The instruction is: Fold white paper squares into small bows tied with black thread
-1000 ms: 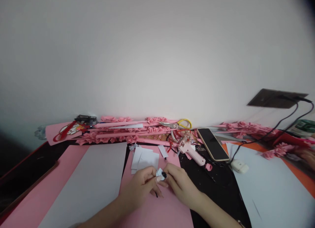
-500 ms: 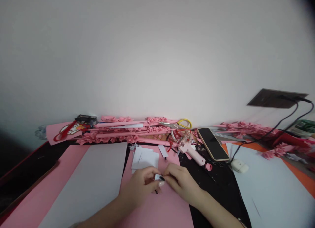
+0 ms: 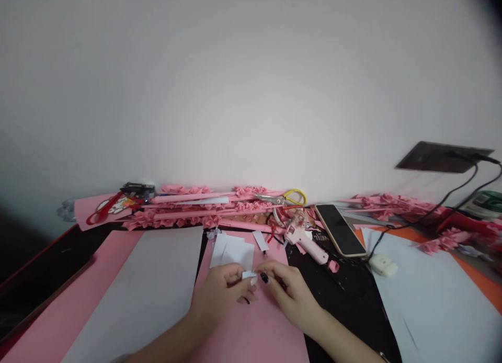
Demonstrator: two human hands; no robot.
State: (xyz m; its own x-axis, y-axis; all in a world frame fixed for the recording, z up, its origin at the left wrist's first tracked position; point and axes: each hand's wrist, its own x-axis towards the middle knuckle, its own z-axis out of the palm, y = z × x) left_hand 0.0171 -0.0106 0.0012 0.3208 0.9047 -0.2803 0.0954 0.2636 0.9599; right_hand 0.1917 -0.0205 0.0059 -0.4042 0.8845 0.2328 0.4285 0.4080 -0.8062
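Note:
Between the thumb and fingers of my left hand (image 3: 225, 287) is a small folded-looking piece of white paper (image 3: 248, 274). My right hand (image 3: 292, 290) has its thumb and index finger curled at the right end of that piece, pinching its edge; the exact contact is partly hidden. Both hands are over a pink paper sheet (image 3: 251, 331). Just behind my left hand lies a stack of white paper squares (image 3: 235, 252). A narrow white paper strip (image 3: 260, 240) rests to the right of the stack.
A pink glue gun (image 3: 309, 245), a phone (image 3: 340, 229) and a white earbud case (image 3: 383, 265) lie to the right. Yellow-handled scissors (image 3: 294, 197) and pink paper flower stems (image 3: 196, 214) line the wall. Large white sheets (image 3: 149, 284) flank the hands; cables hang from a wall socket (image 3: 439, 156).
The small white paper has shifted slightly up and left in my left hand. My right thumb has turned, so its dark nail now shows, and its fingertips have moved a little.

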